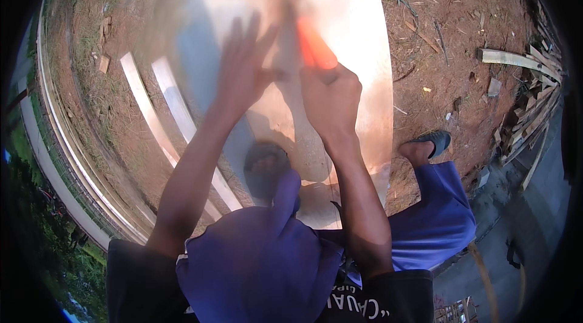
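Left hand: the left hand (243, 65) lies flat on the metal sheet (352, 13), fingers spread, gripping nothing.
Right hand: the right hand (331, 101) is fisted round an orange-handled tool (313, 46) mid-sheet.
Risk: the tool could likely skid on smooth metal toward the spread fingers.
Materials: thin, glossy, reflective sheet; red dirt (449, 37), rough wood scraps (522, 61).

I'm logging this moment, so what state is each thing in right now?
Left hand: open, fingers spread flat on the board.
Right hand: closed in a grip on the orange tool.
Orange tool: held, blurred, tip on the board.
Board: lying flat over the dirt.
Scrap wood pile: loosely stacked at right.
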The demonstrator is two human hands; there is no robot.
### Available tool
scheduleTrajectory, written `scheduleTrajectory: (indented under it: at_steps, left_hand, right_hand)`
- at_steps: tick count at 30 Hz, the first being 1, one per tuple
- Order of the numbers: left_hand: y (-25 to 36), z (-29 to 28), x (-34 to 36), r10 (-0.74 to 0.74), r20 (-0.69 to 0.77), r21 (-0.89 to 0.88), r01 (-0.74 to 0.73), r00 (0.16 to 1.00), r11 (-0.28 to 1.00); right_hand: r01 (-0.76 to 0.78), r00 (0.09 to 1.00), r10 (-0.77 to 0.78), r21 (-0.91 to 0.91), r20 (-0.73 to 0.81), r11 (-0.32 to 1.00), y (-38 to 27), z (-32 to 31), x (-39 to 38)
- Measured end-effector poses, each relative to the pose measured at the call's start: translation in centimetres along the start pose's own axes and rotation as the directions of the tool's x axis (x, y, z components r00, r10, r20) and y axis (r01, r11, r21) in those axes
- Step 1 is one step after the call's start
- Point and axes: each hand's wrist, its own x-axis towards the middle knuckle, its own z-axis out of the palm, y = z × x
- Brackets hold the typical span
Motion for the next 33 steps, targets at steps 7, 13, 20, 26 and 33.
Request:
scheduleTrajectory:
  at_steps: [7,13,20,26,33]
  left_hand:
    - [-0.4,-0.1,-0.9,-0.034,0.018,-0.002,0.034,0.999,0.999]
    - [-0.7,0.6,-1.0,0.011,-0.016,-0.007,-0.011,1.000,1.000]
    - [-0.2,0.5,-0.5,0.000,-0.019,-0.002,0.000,1.000,1.000]
    - [-0.5,0.0,-0.7,-0.021,-0.005,0.014,0.021,1.000,1.000]
    - [0.0,0.2,-0.3,-0.021,0.019,0.017,0.021,1.000,1.000]
  right_hand:
    - [0.090,0.996,-0.086,-0.195,0.026,0.977,4.7,-9.1,-16.7]
    - [0.013,1.000,-0.012,-0.064,0.013,0.998,4.0,-6.9,-13.1]
    - [-0.038,0.999,0.038,-0.018,0.011,0.999,0.6,-0.9,-1.6]
    - [0.072,0.997,-0.068,-0.173,0.029,0.982,4.1,-9.6,-19.2]
    - [-0.051,0.998,0.049,0.039,0.050,0.998,2.6,-1.8,-3.5]
